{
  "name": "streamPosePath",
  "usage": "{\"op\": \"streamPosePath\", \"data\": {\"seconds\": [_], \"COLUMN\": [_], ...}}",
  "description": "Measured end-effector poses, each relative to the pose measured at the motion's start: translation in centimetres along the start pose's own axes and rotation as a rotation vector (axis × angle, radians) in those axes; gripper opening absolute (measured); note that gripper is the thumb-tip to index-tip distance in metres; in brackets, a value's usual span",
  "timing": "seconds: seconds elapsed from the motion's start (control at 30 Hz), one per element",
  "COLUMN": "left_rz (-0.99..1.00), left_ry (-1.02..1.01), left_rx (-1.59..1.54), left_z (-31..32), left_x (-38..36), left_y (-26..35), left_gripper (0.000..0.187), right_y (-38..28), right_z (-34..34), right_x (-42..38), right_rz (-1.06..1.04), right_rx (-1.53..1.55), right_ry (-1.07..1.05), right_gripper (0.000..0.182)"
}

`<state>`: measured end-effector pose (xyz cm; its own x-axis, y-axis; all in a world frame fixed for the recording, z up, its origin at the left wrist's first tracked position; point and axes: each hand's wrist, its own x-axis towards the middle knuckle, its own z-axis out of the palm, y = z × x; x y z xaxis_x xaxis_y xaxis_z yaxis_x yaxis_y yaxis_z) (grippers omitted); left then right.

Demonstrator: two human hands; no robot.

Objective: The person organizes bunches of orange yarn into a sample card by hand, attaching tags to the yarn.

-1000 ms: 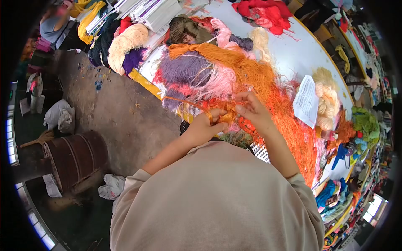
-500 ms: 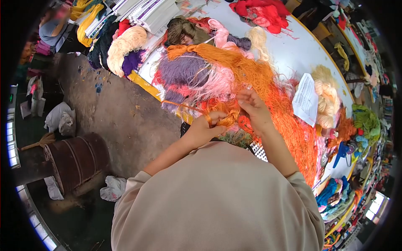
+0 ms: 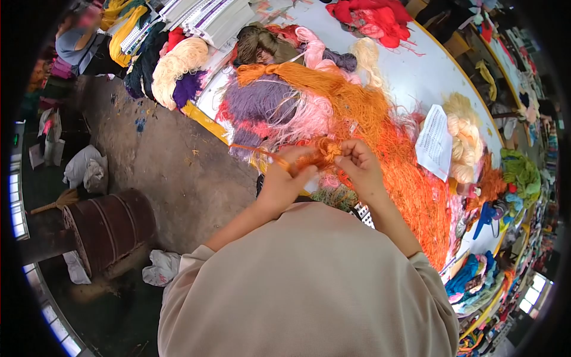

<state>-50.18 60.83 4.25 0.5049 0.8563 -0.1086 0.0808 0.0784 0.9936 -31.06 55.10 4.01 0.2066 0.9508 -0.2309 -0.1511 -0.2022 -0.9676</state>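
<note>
The left hand (image 3: 282, 183) is closed round an orange thread bundle (image 3: 329, 149), though it is blurred and the exact set of its fingers cannot be told. The right hand (image 3: 364, 169) pinches the right end of that bundle between thumb and forefinger, its other fingers curled. Half a second ago this hand stood apart from the bundle, raised above its right end; now it has come down onto it. The bundle itself sits higher and looks more bunched, in the gap between the two hands, where it earlier lay lower and stretched rightward from the left hand. An orange strand (image 3: 253, 149) runs from the left hand out toward the table edge, as before.

Just beyond the hands, a loose orange thread pile (image 3: 410, 190) spreads to the right, with an orange hank (image 3: 348, 92), pink yarn (image 3: 312, 116) and a grey-purple skein (image 3: 259, 98) above; these have stayed put. Further right, a printed sheet (image 3: 434, 143) lies beside cream skeins (image 3: 464, 140) on the white table (image 3: 416, 77). Red yarn (image 3: 372, 21) lies at its far side. To the left, a brown barrel (image 3: 110, 229) lies on its side on the floor (image 3: 160, 172)
</note>
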Motion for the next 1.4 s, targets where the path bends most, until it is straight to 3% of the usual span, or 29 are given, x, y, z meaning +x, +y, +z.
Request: {"op": "streamPosePath", "data": {"seconds": [0.07,0.1,0.17,0.23,0.3,0.37,0.47,0.53,0.57,0.63,0.77,0.87,0.93,0.97,1.03,1.07,1.13,1.17,1.23,1.27,1.33,1.4], "left_rz": [0.032,0.03,0.21,0.176,-0.017,0.054,-0.037,-0.1,-0.1,-0.087,-0.124,-0.063,-0.195,-0.195,-0.297,-0.297,-0.309,-0.31,-0.291,-0.292,-0.328,-0.318], "left_ry": [0.186,0.185,0.055,0.035,-0.004,0.007,-0.046,-0.042,-0.041,-0.042,-0.081,-0.045,0.008,0.009,0.035,0.034,0.046,0.046,0.014,0.013,-0.016,-0.03], "left_rx": [-0.016,-0.015,-0.008,0.107,0.044,0.062,-0.057,-0.056,-0.056,-0.148,-0.224,-0.205,-0.34,-0.339,-0.68,-0.68,-0.694,-0.692,-0.591,-0.591,-0.56,-0.506], "left_z": [-1.1,-1.3,-1.6,-0.8,0.0,0.2,0.3,0.3,0.4,0.7,0.7,0.9,1.0,1.0,1.2,1.2,1.3,1.2,1.0,1.1,1.3,1.4], "left_x": [0.6,0.8,0.9,0.9,1.1,1.5,1.7,1.8,1.8,2.0,2.1,2.0,2.0,2.1,2.4,2.5,2.5,2.5,2.5,2.5,2.6,2.7], "left_y": [-0.2,-0.7,-1.6,1.0,1.9,2.5,1.9,1.6,1.3,0.8,0.7,0.7,1.8,1.7,1.3,1.4,1.9,1.9,1.8,1.8,2.1,2.5], "left_gripper": [0.022,0.022,0.02,0.017,0.015,0.015,0.016,0.012,0.012,0.01,0.009,0.01,0.01,0.01,0.009,0.009,0.009,0.009,0.009,0.009,0.01,0.009], "right_y": [-0.5,-0.5,-0.8,-1.1,-1.2,-1.1,-0.9,-1.7,-2.0,-2.5,-2.2,-1.3,-0.3,0.0,0.0,0.0,-0.3,-0.6,-2.1,-3.0,-4.5,-4.0], "right_z": [-0.1,-0.3,-0.3,-0.1,0.1,0.2,0.3,1.0,1.1,1.2,0.6,0.9,1.1,1.3,1.8,1.7,1.8,1.5,0.8,1.0,1.3,1.2], "right_x": [-0.1,-0.1,-0.2,0.0,0.1,0.2,0.1,-0.1,0.0,0.2,0.7,0.5,0.4,0.4,0.4,0.5,0.6,0.6,0.7,0.7,0.7,0.7], "right_rz": [-0.034,-0.026,-0.015,-0.037,-0.039,-0.04,-0.029,-0.161,-0.161,-0.411,-0.555,-0.435,-0.05,-0.05,0.181,0.18,-0.026,-0.026,-0.493,-0.493,-0.608,-0.578], "right_rx": [-0.032,-0.001,0.028,0.007,0.0,-0.005,0.023,-0.259,-0.258,-0.478,-0.674,-0.541,0.077,0.078,0.569,0.57,0.244,0.246,-0.224,-0.224,-0.669,-0.694], "right_ry": [0.024,0.006,-0.021,-0.081,-0.132,-0.174,-0.177,-0.022,-0.022,-0.023,-0.081,-0.049,-0.005,-0.006,-0.014,-0.013,0.063,0.063,0.085,0.086,0.042,0.065], "right_gripper": [0.016,0.015,0.014,0.014,0.014,0.014,0.016,0.018,0.018,0.02,0.021,0.016,0.01,0.01,0.008,0.008,0.015,0.015,0.021,0.021,0.022,0.02]}}
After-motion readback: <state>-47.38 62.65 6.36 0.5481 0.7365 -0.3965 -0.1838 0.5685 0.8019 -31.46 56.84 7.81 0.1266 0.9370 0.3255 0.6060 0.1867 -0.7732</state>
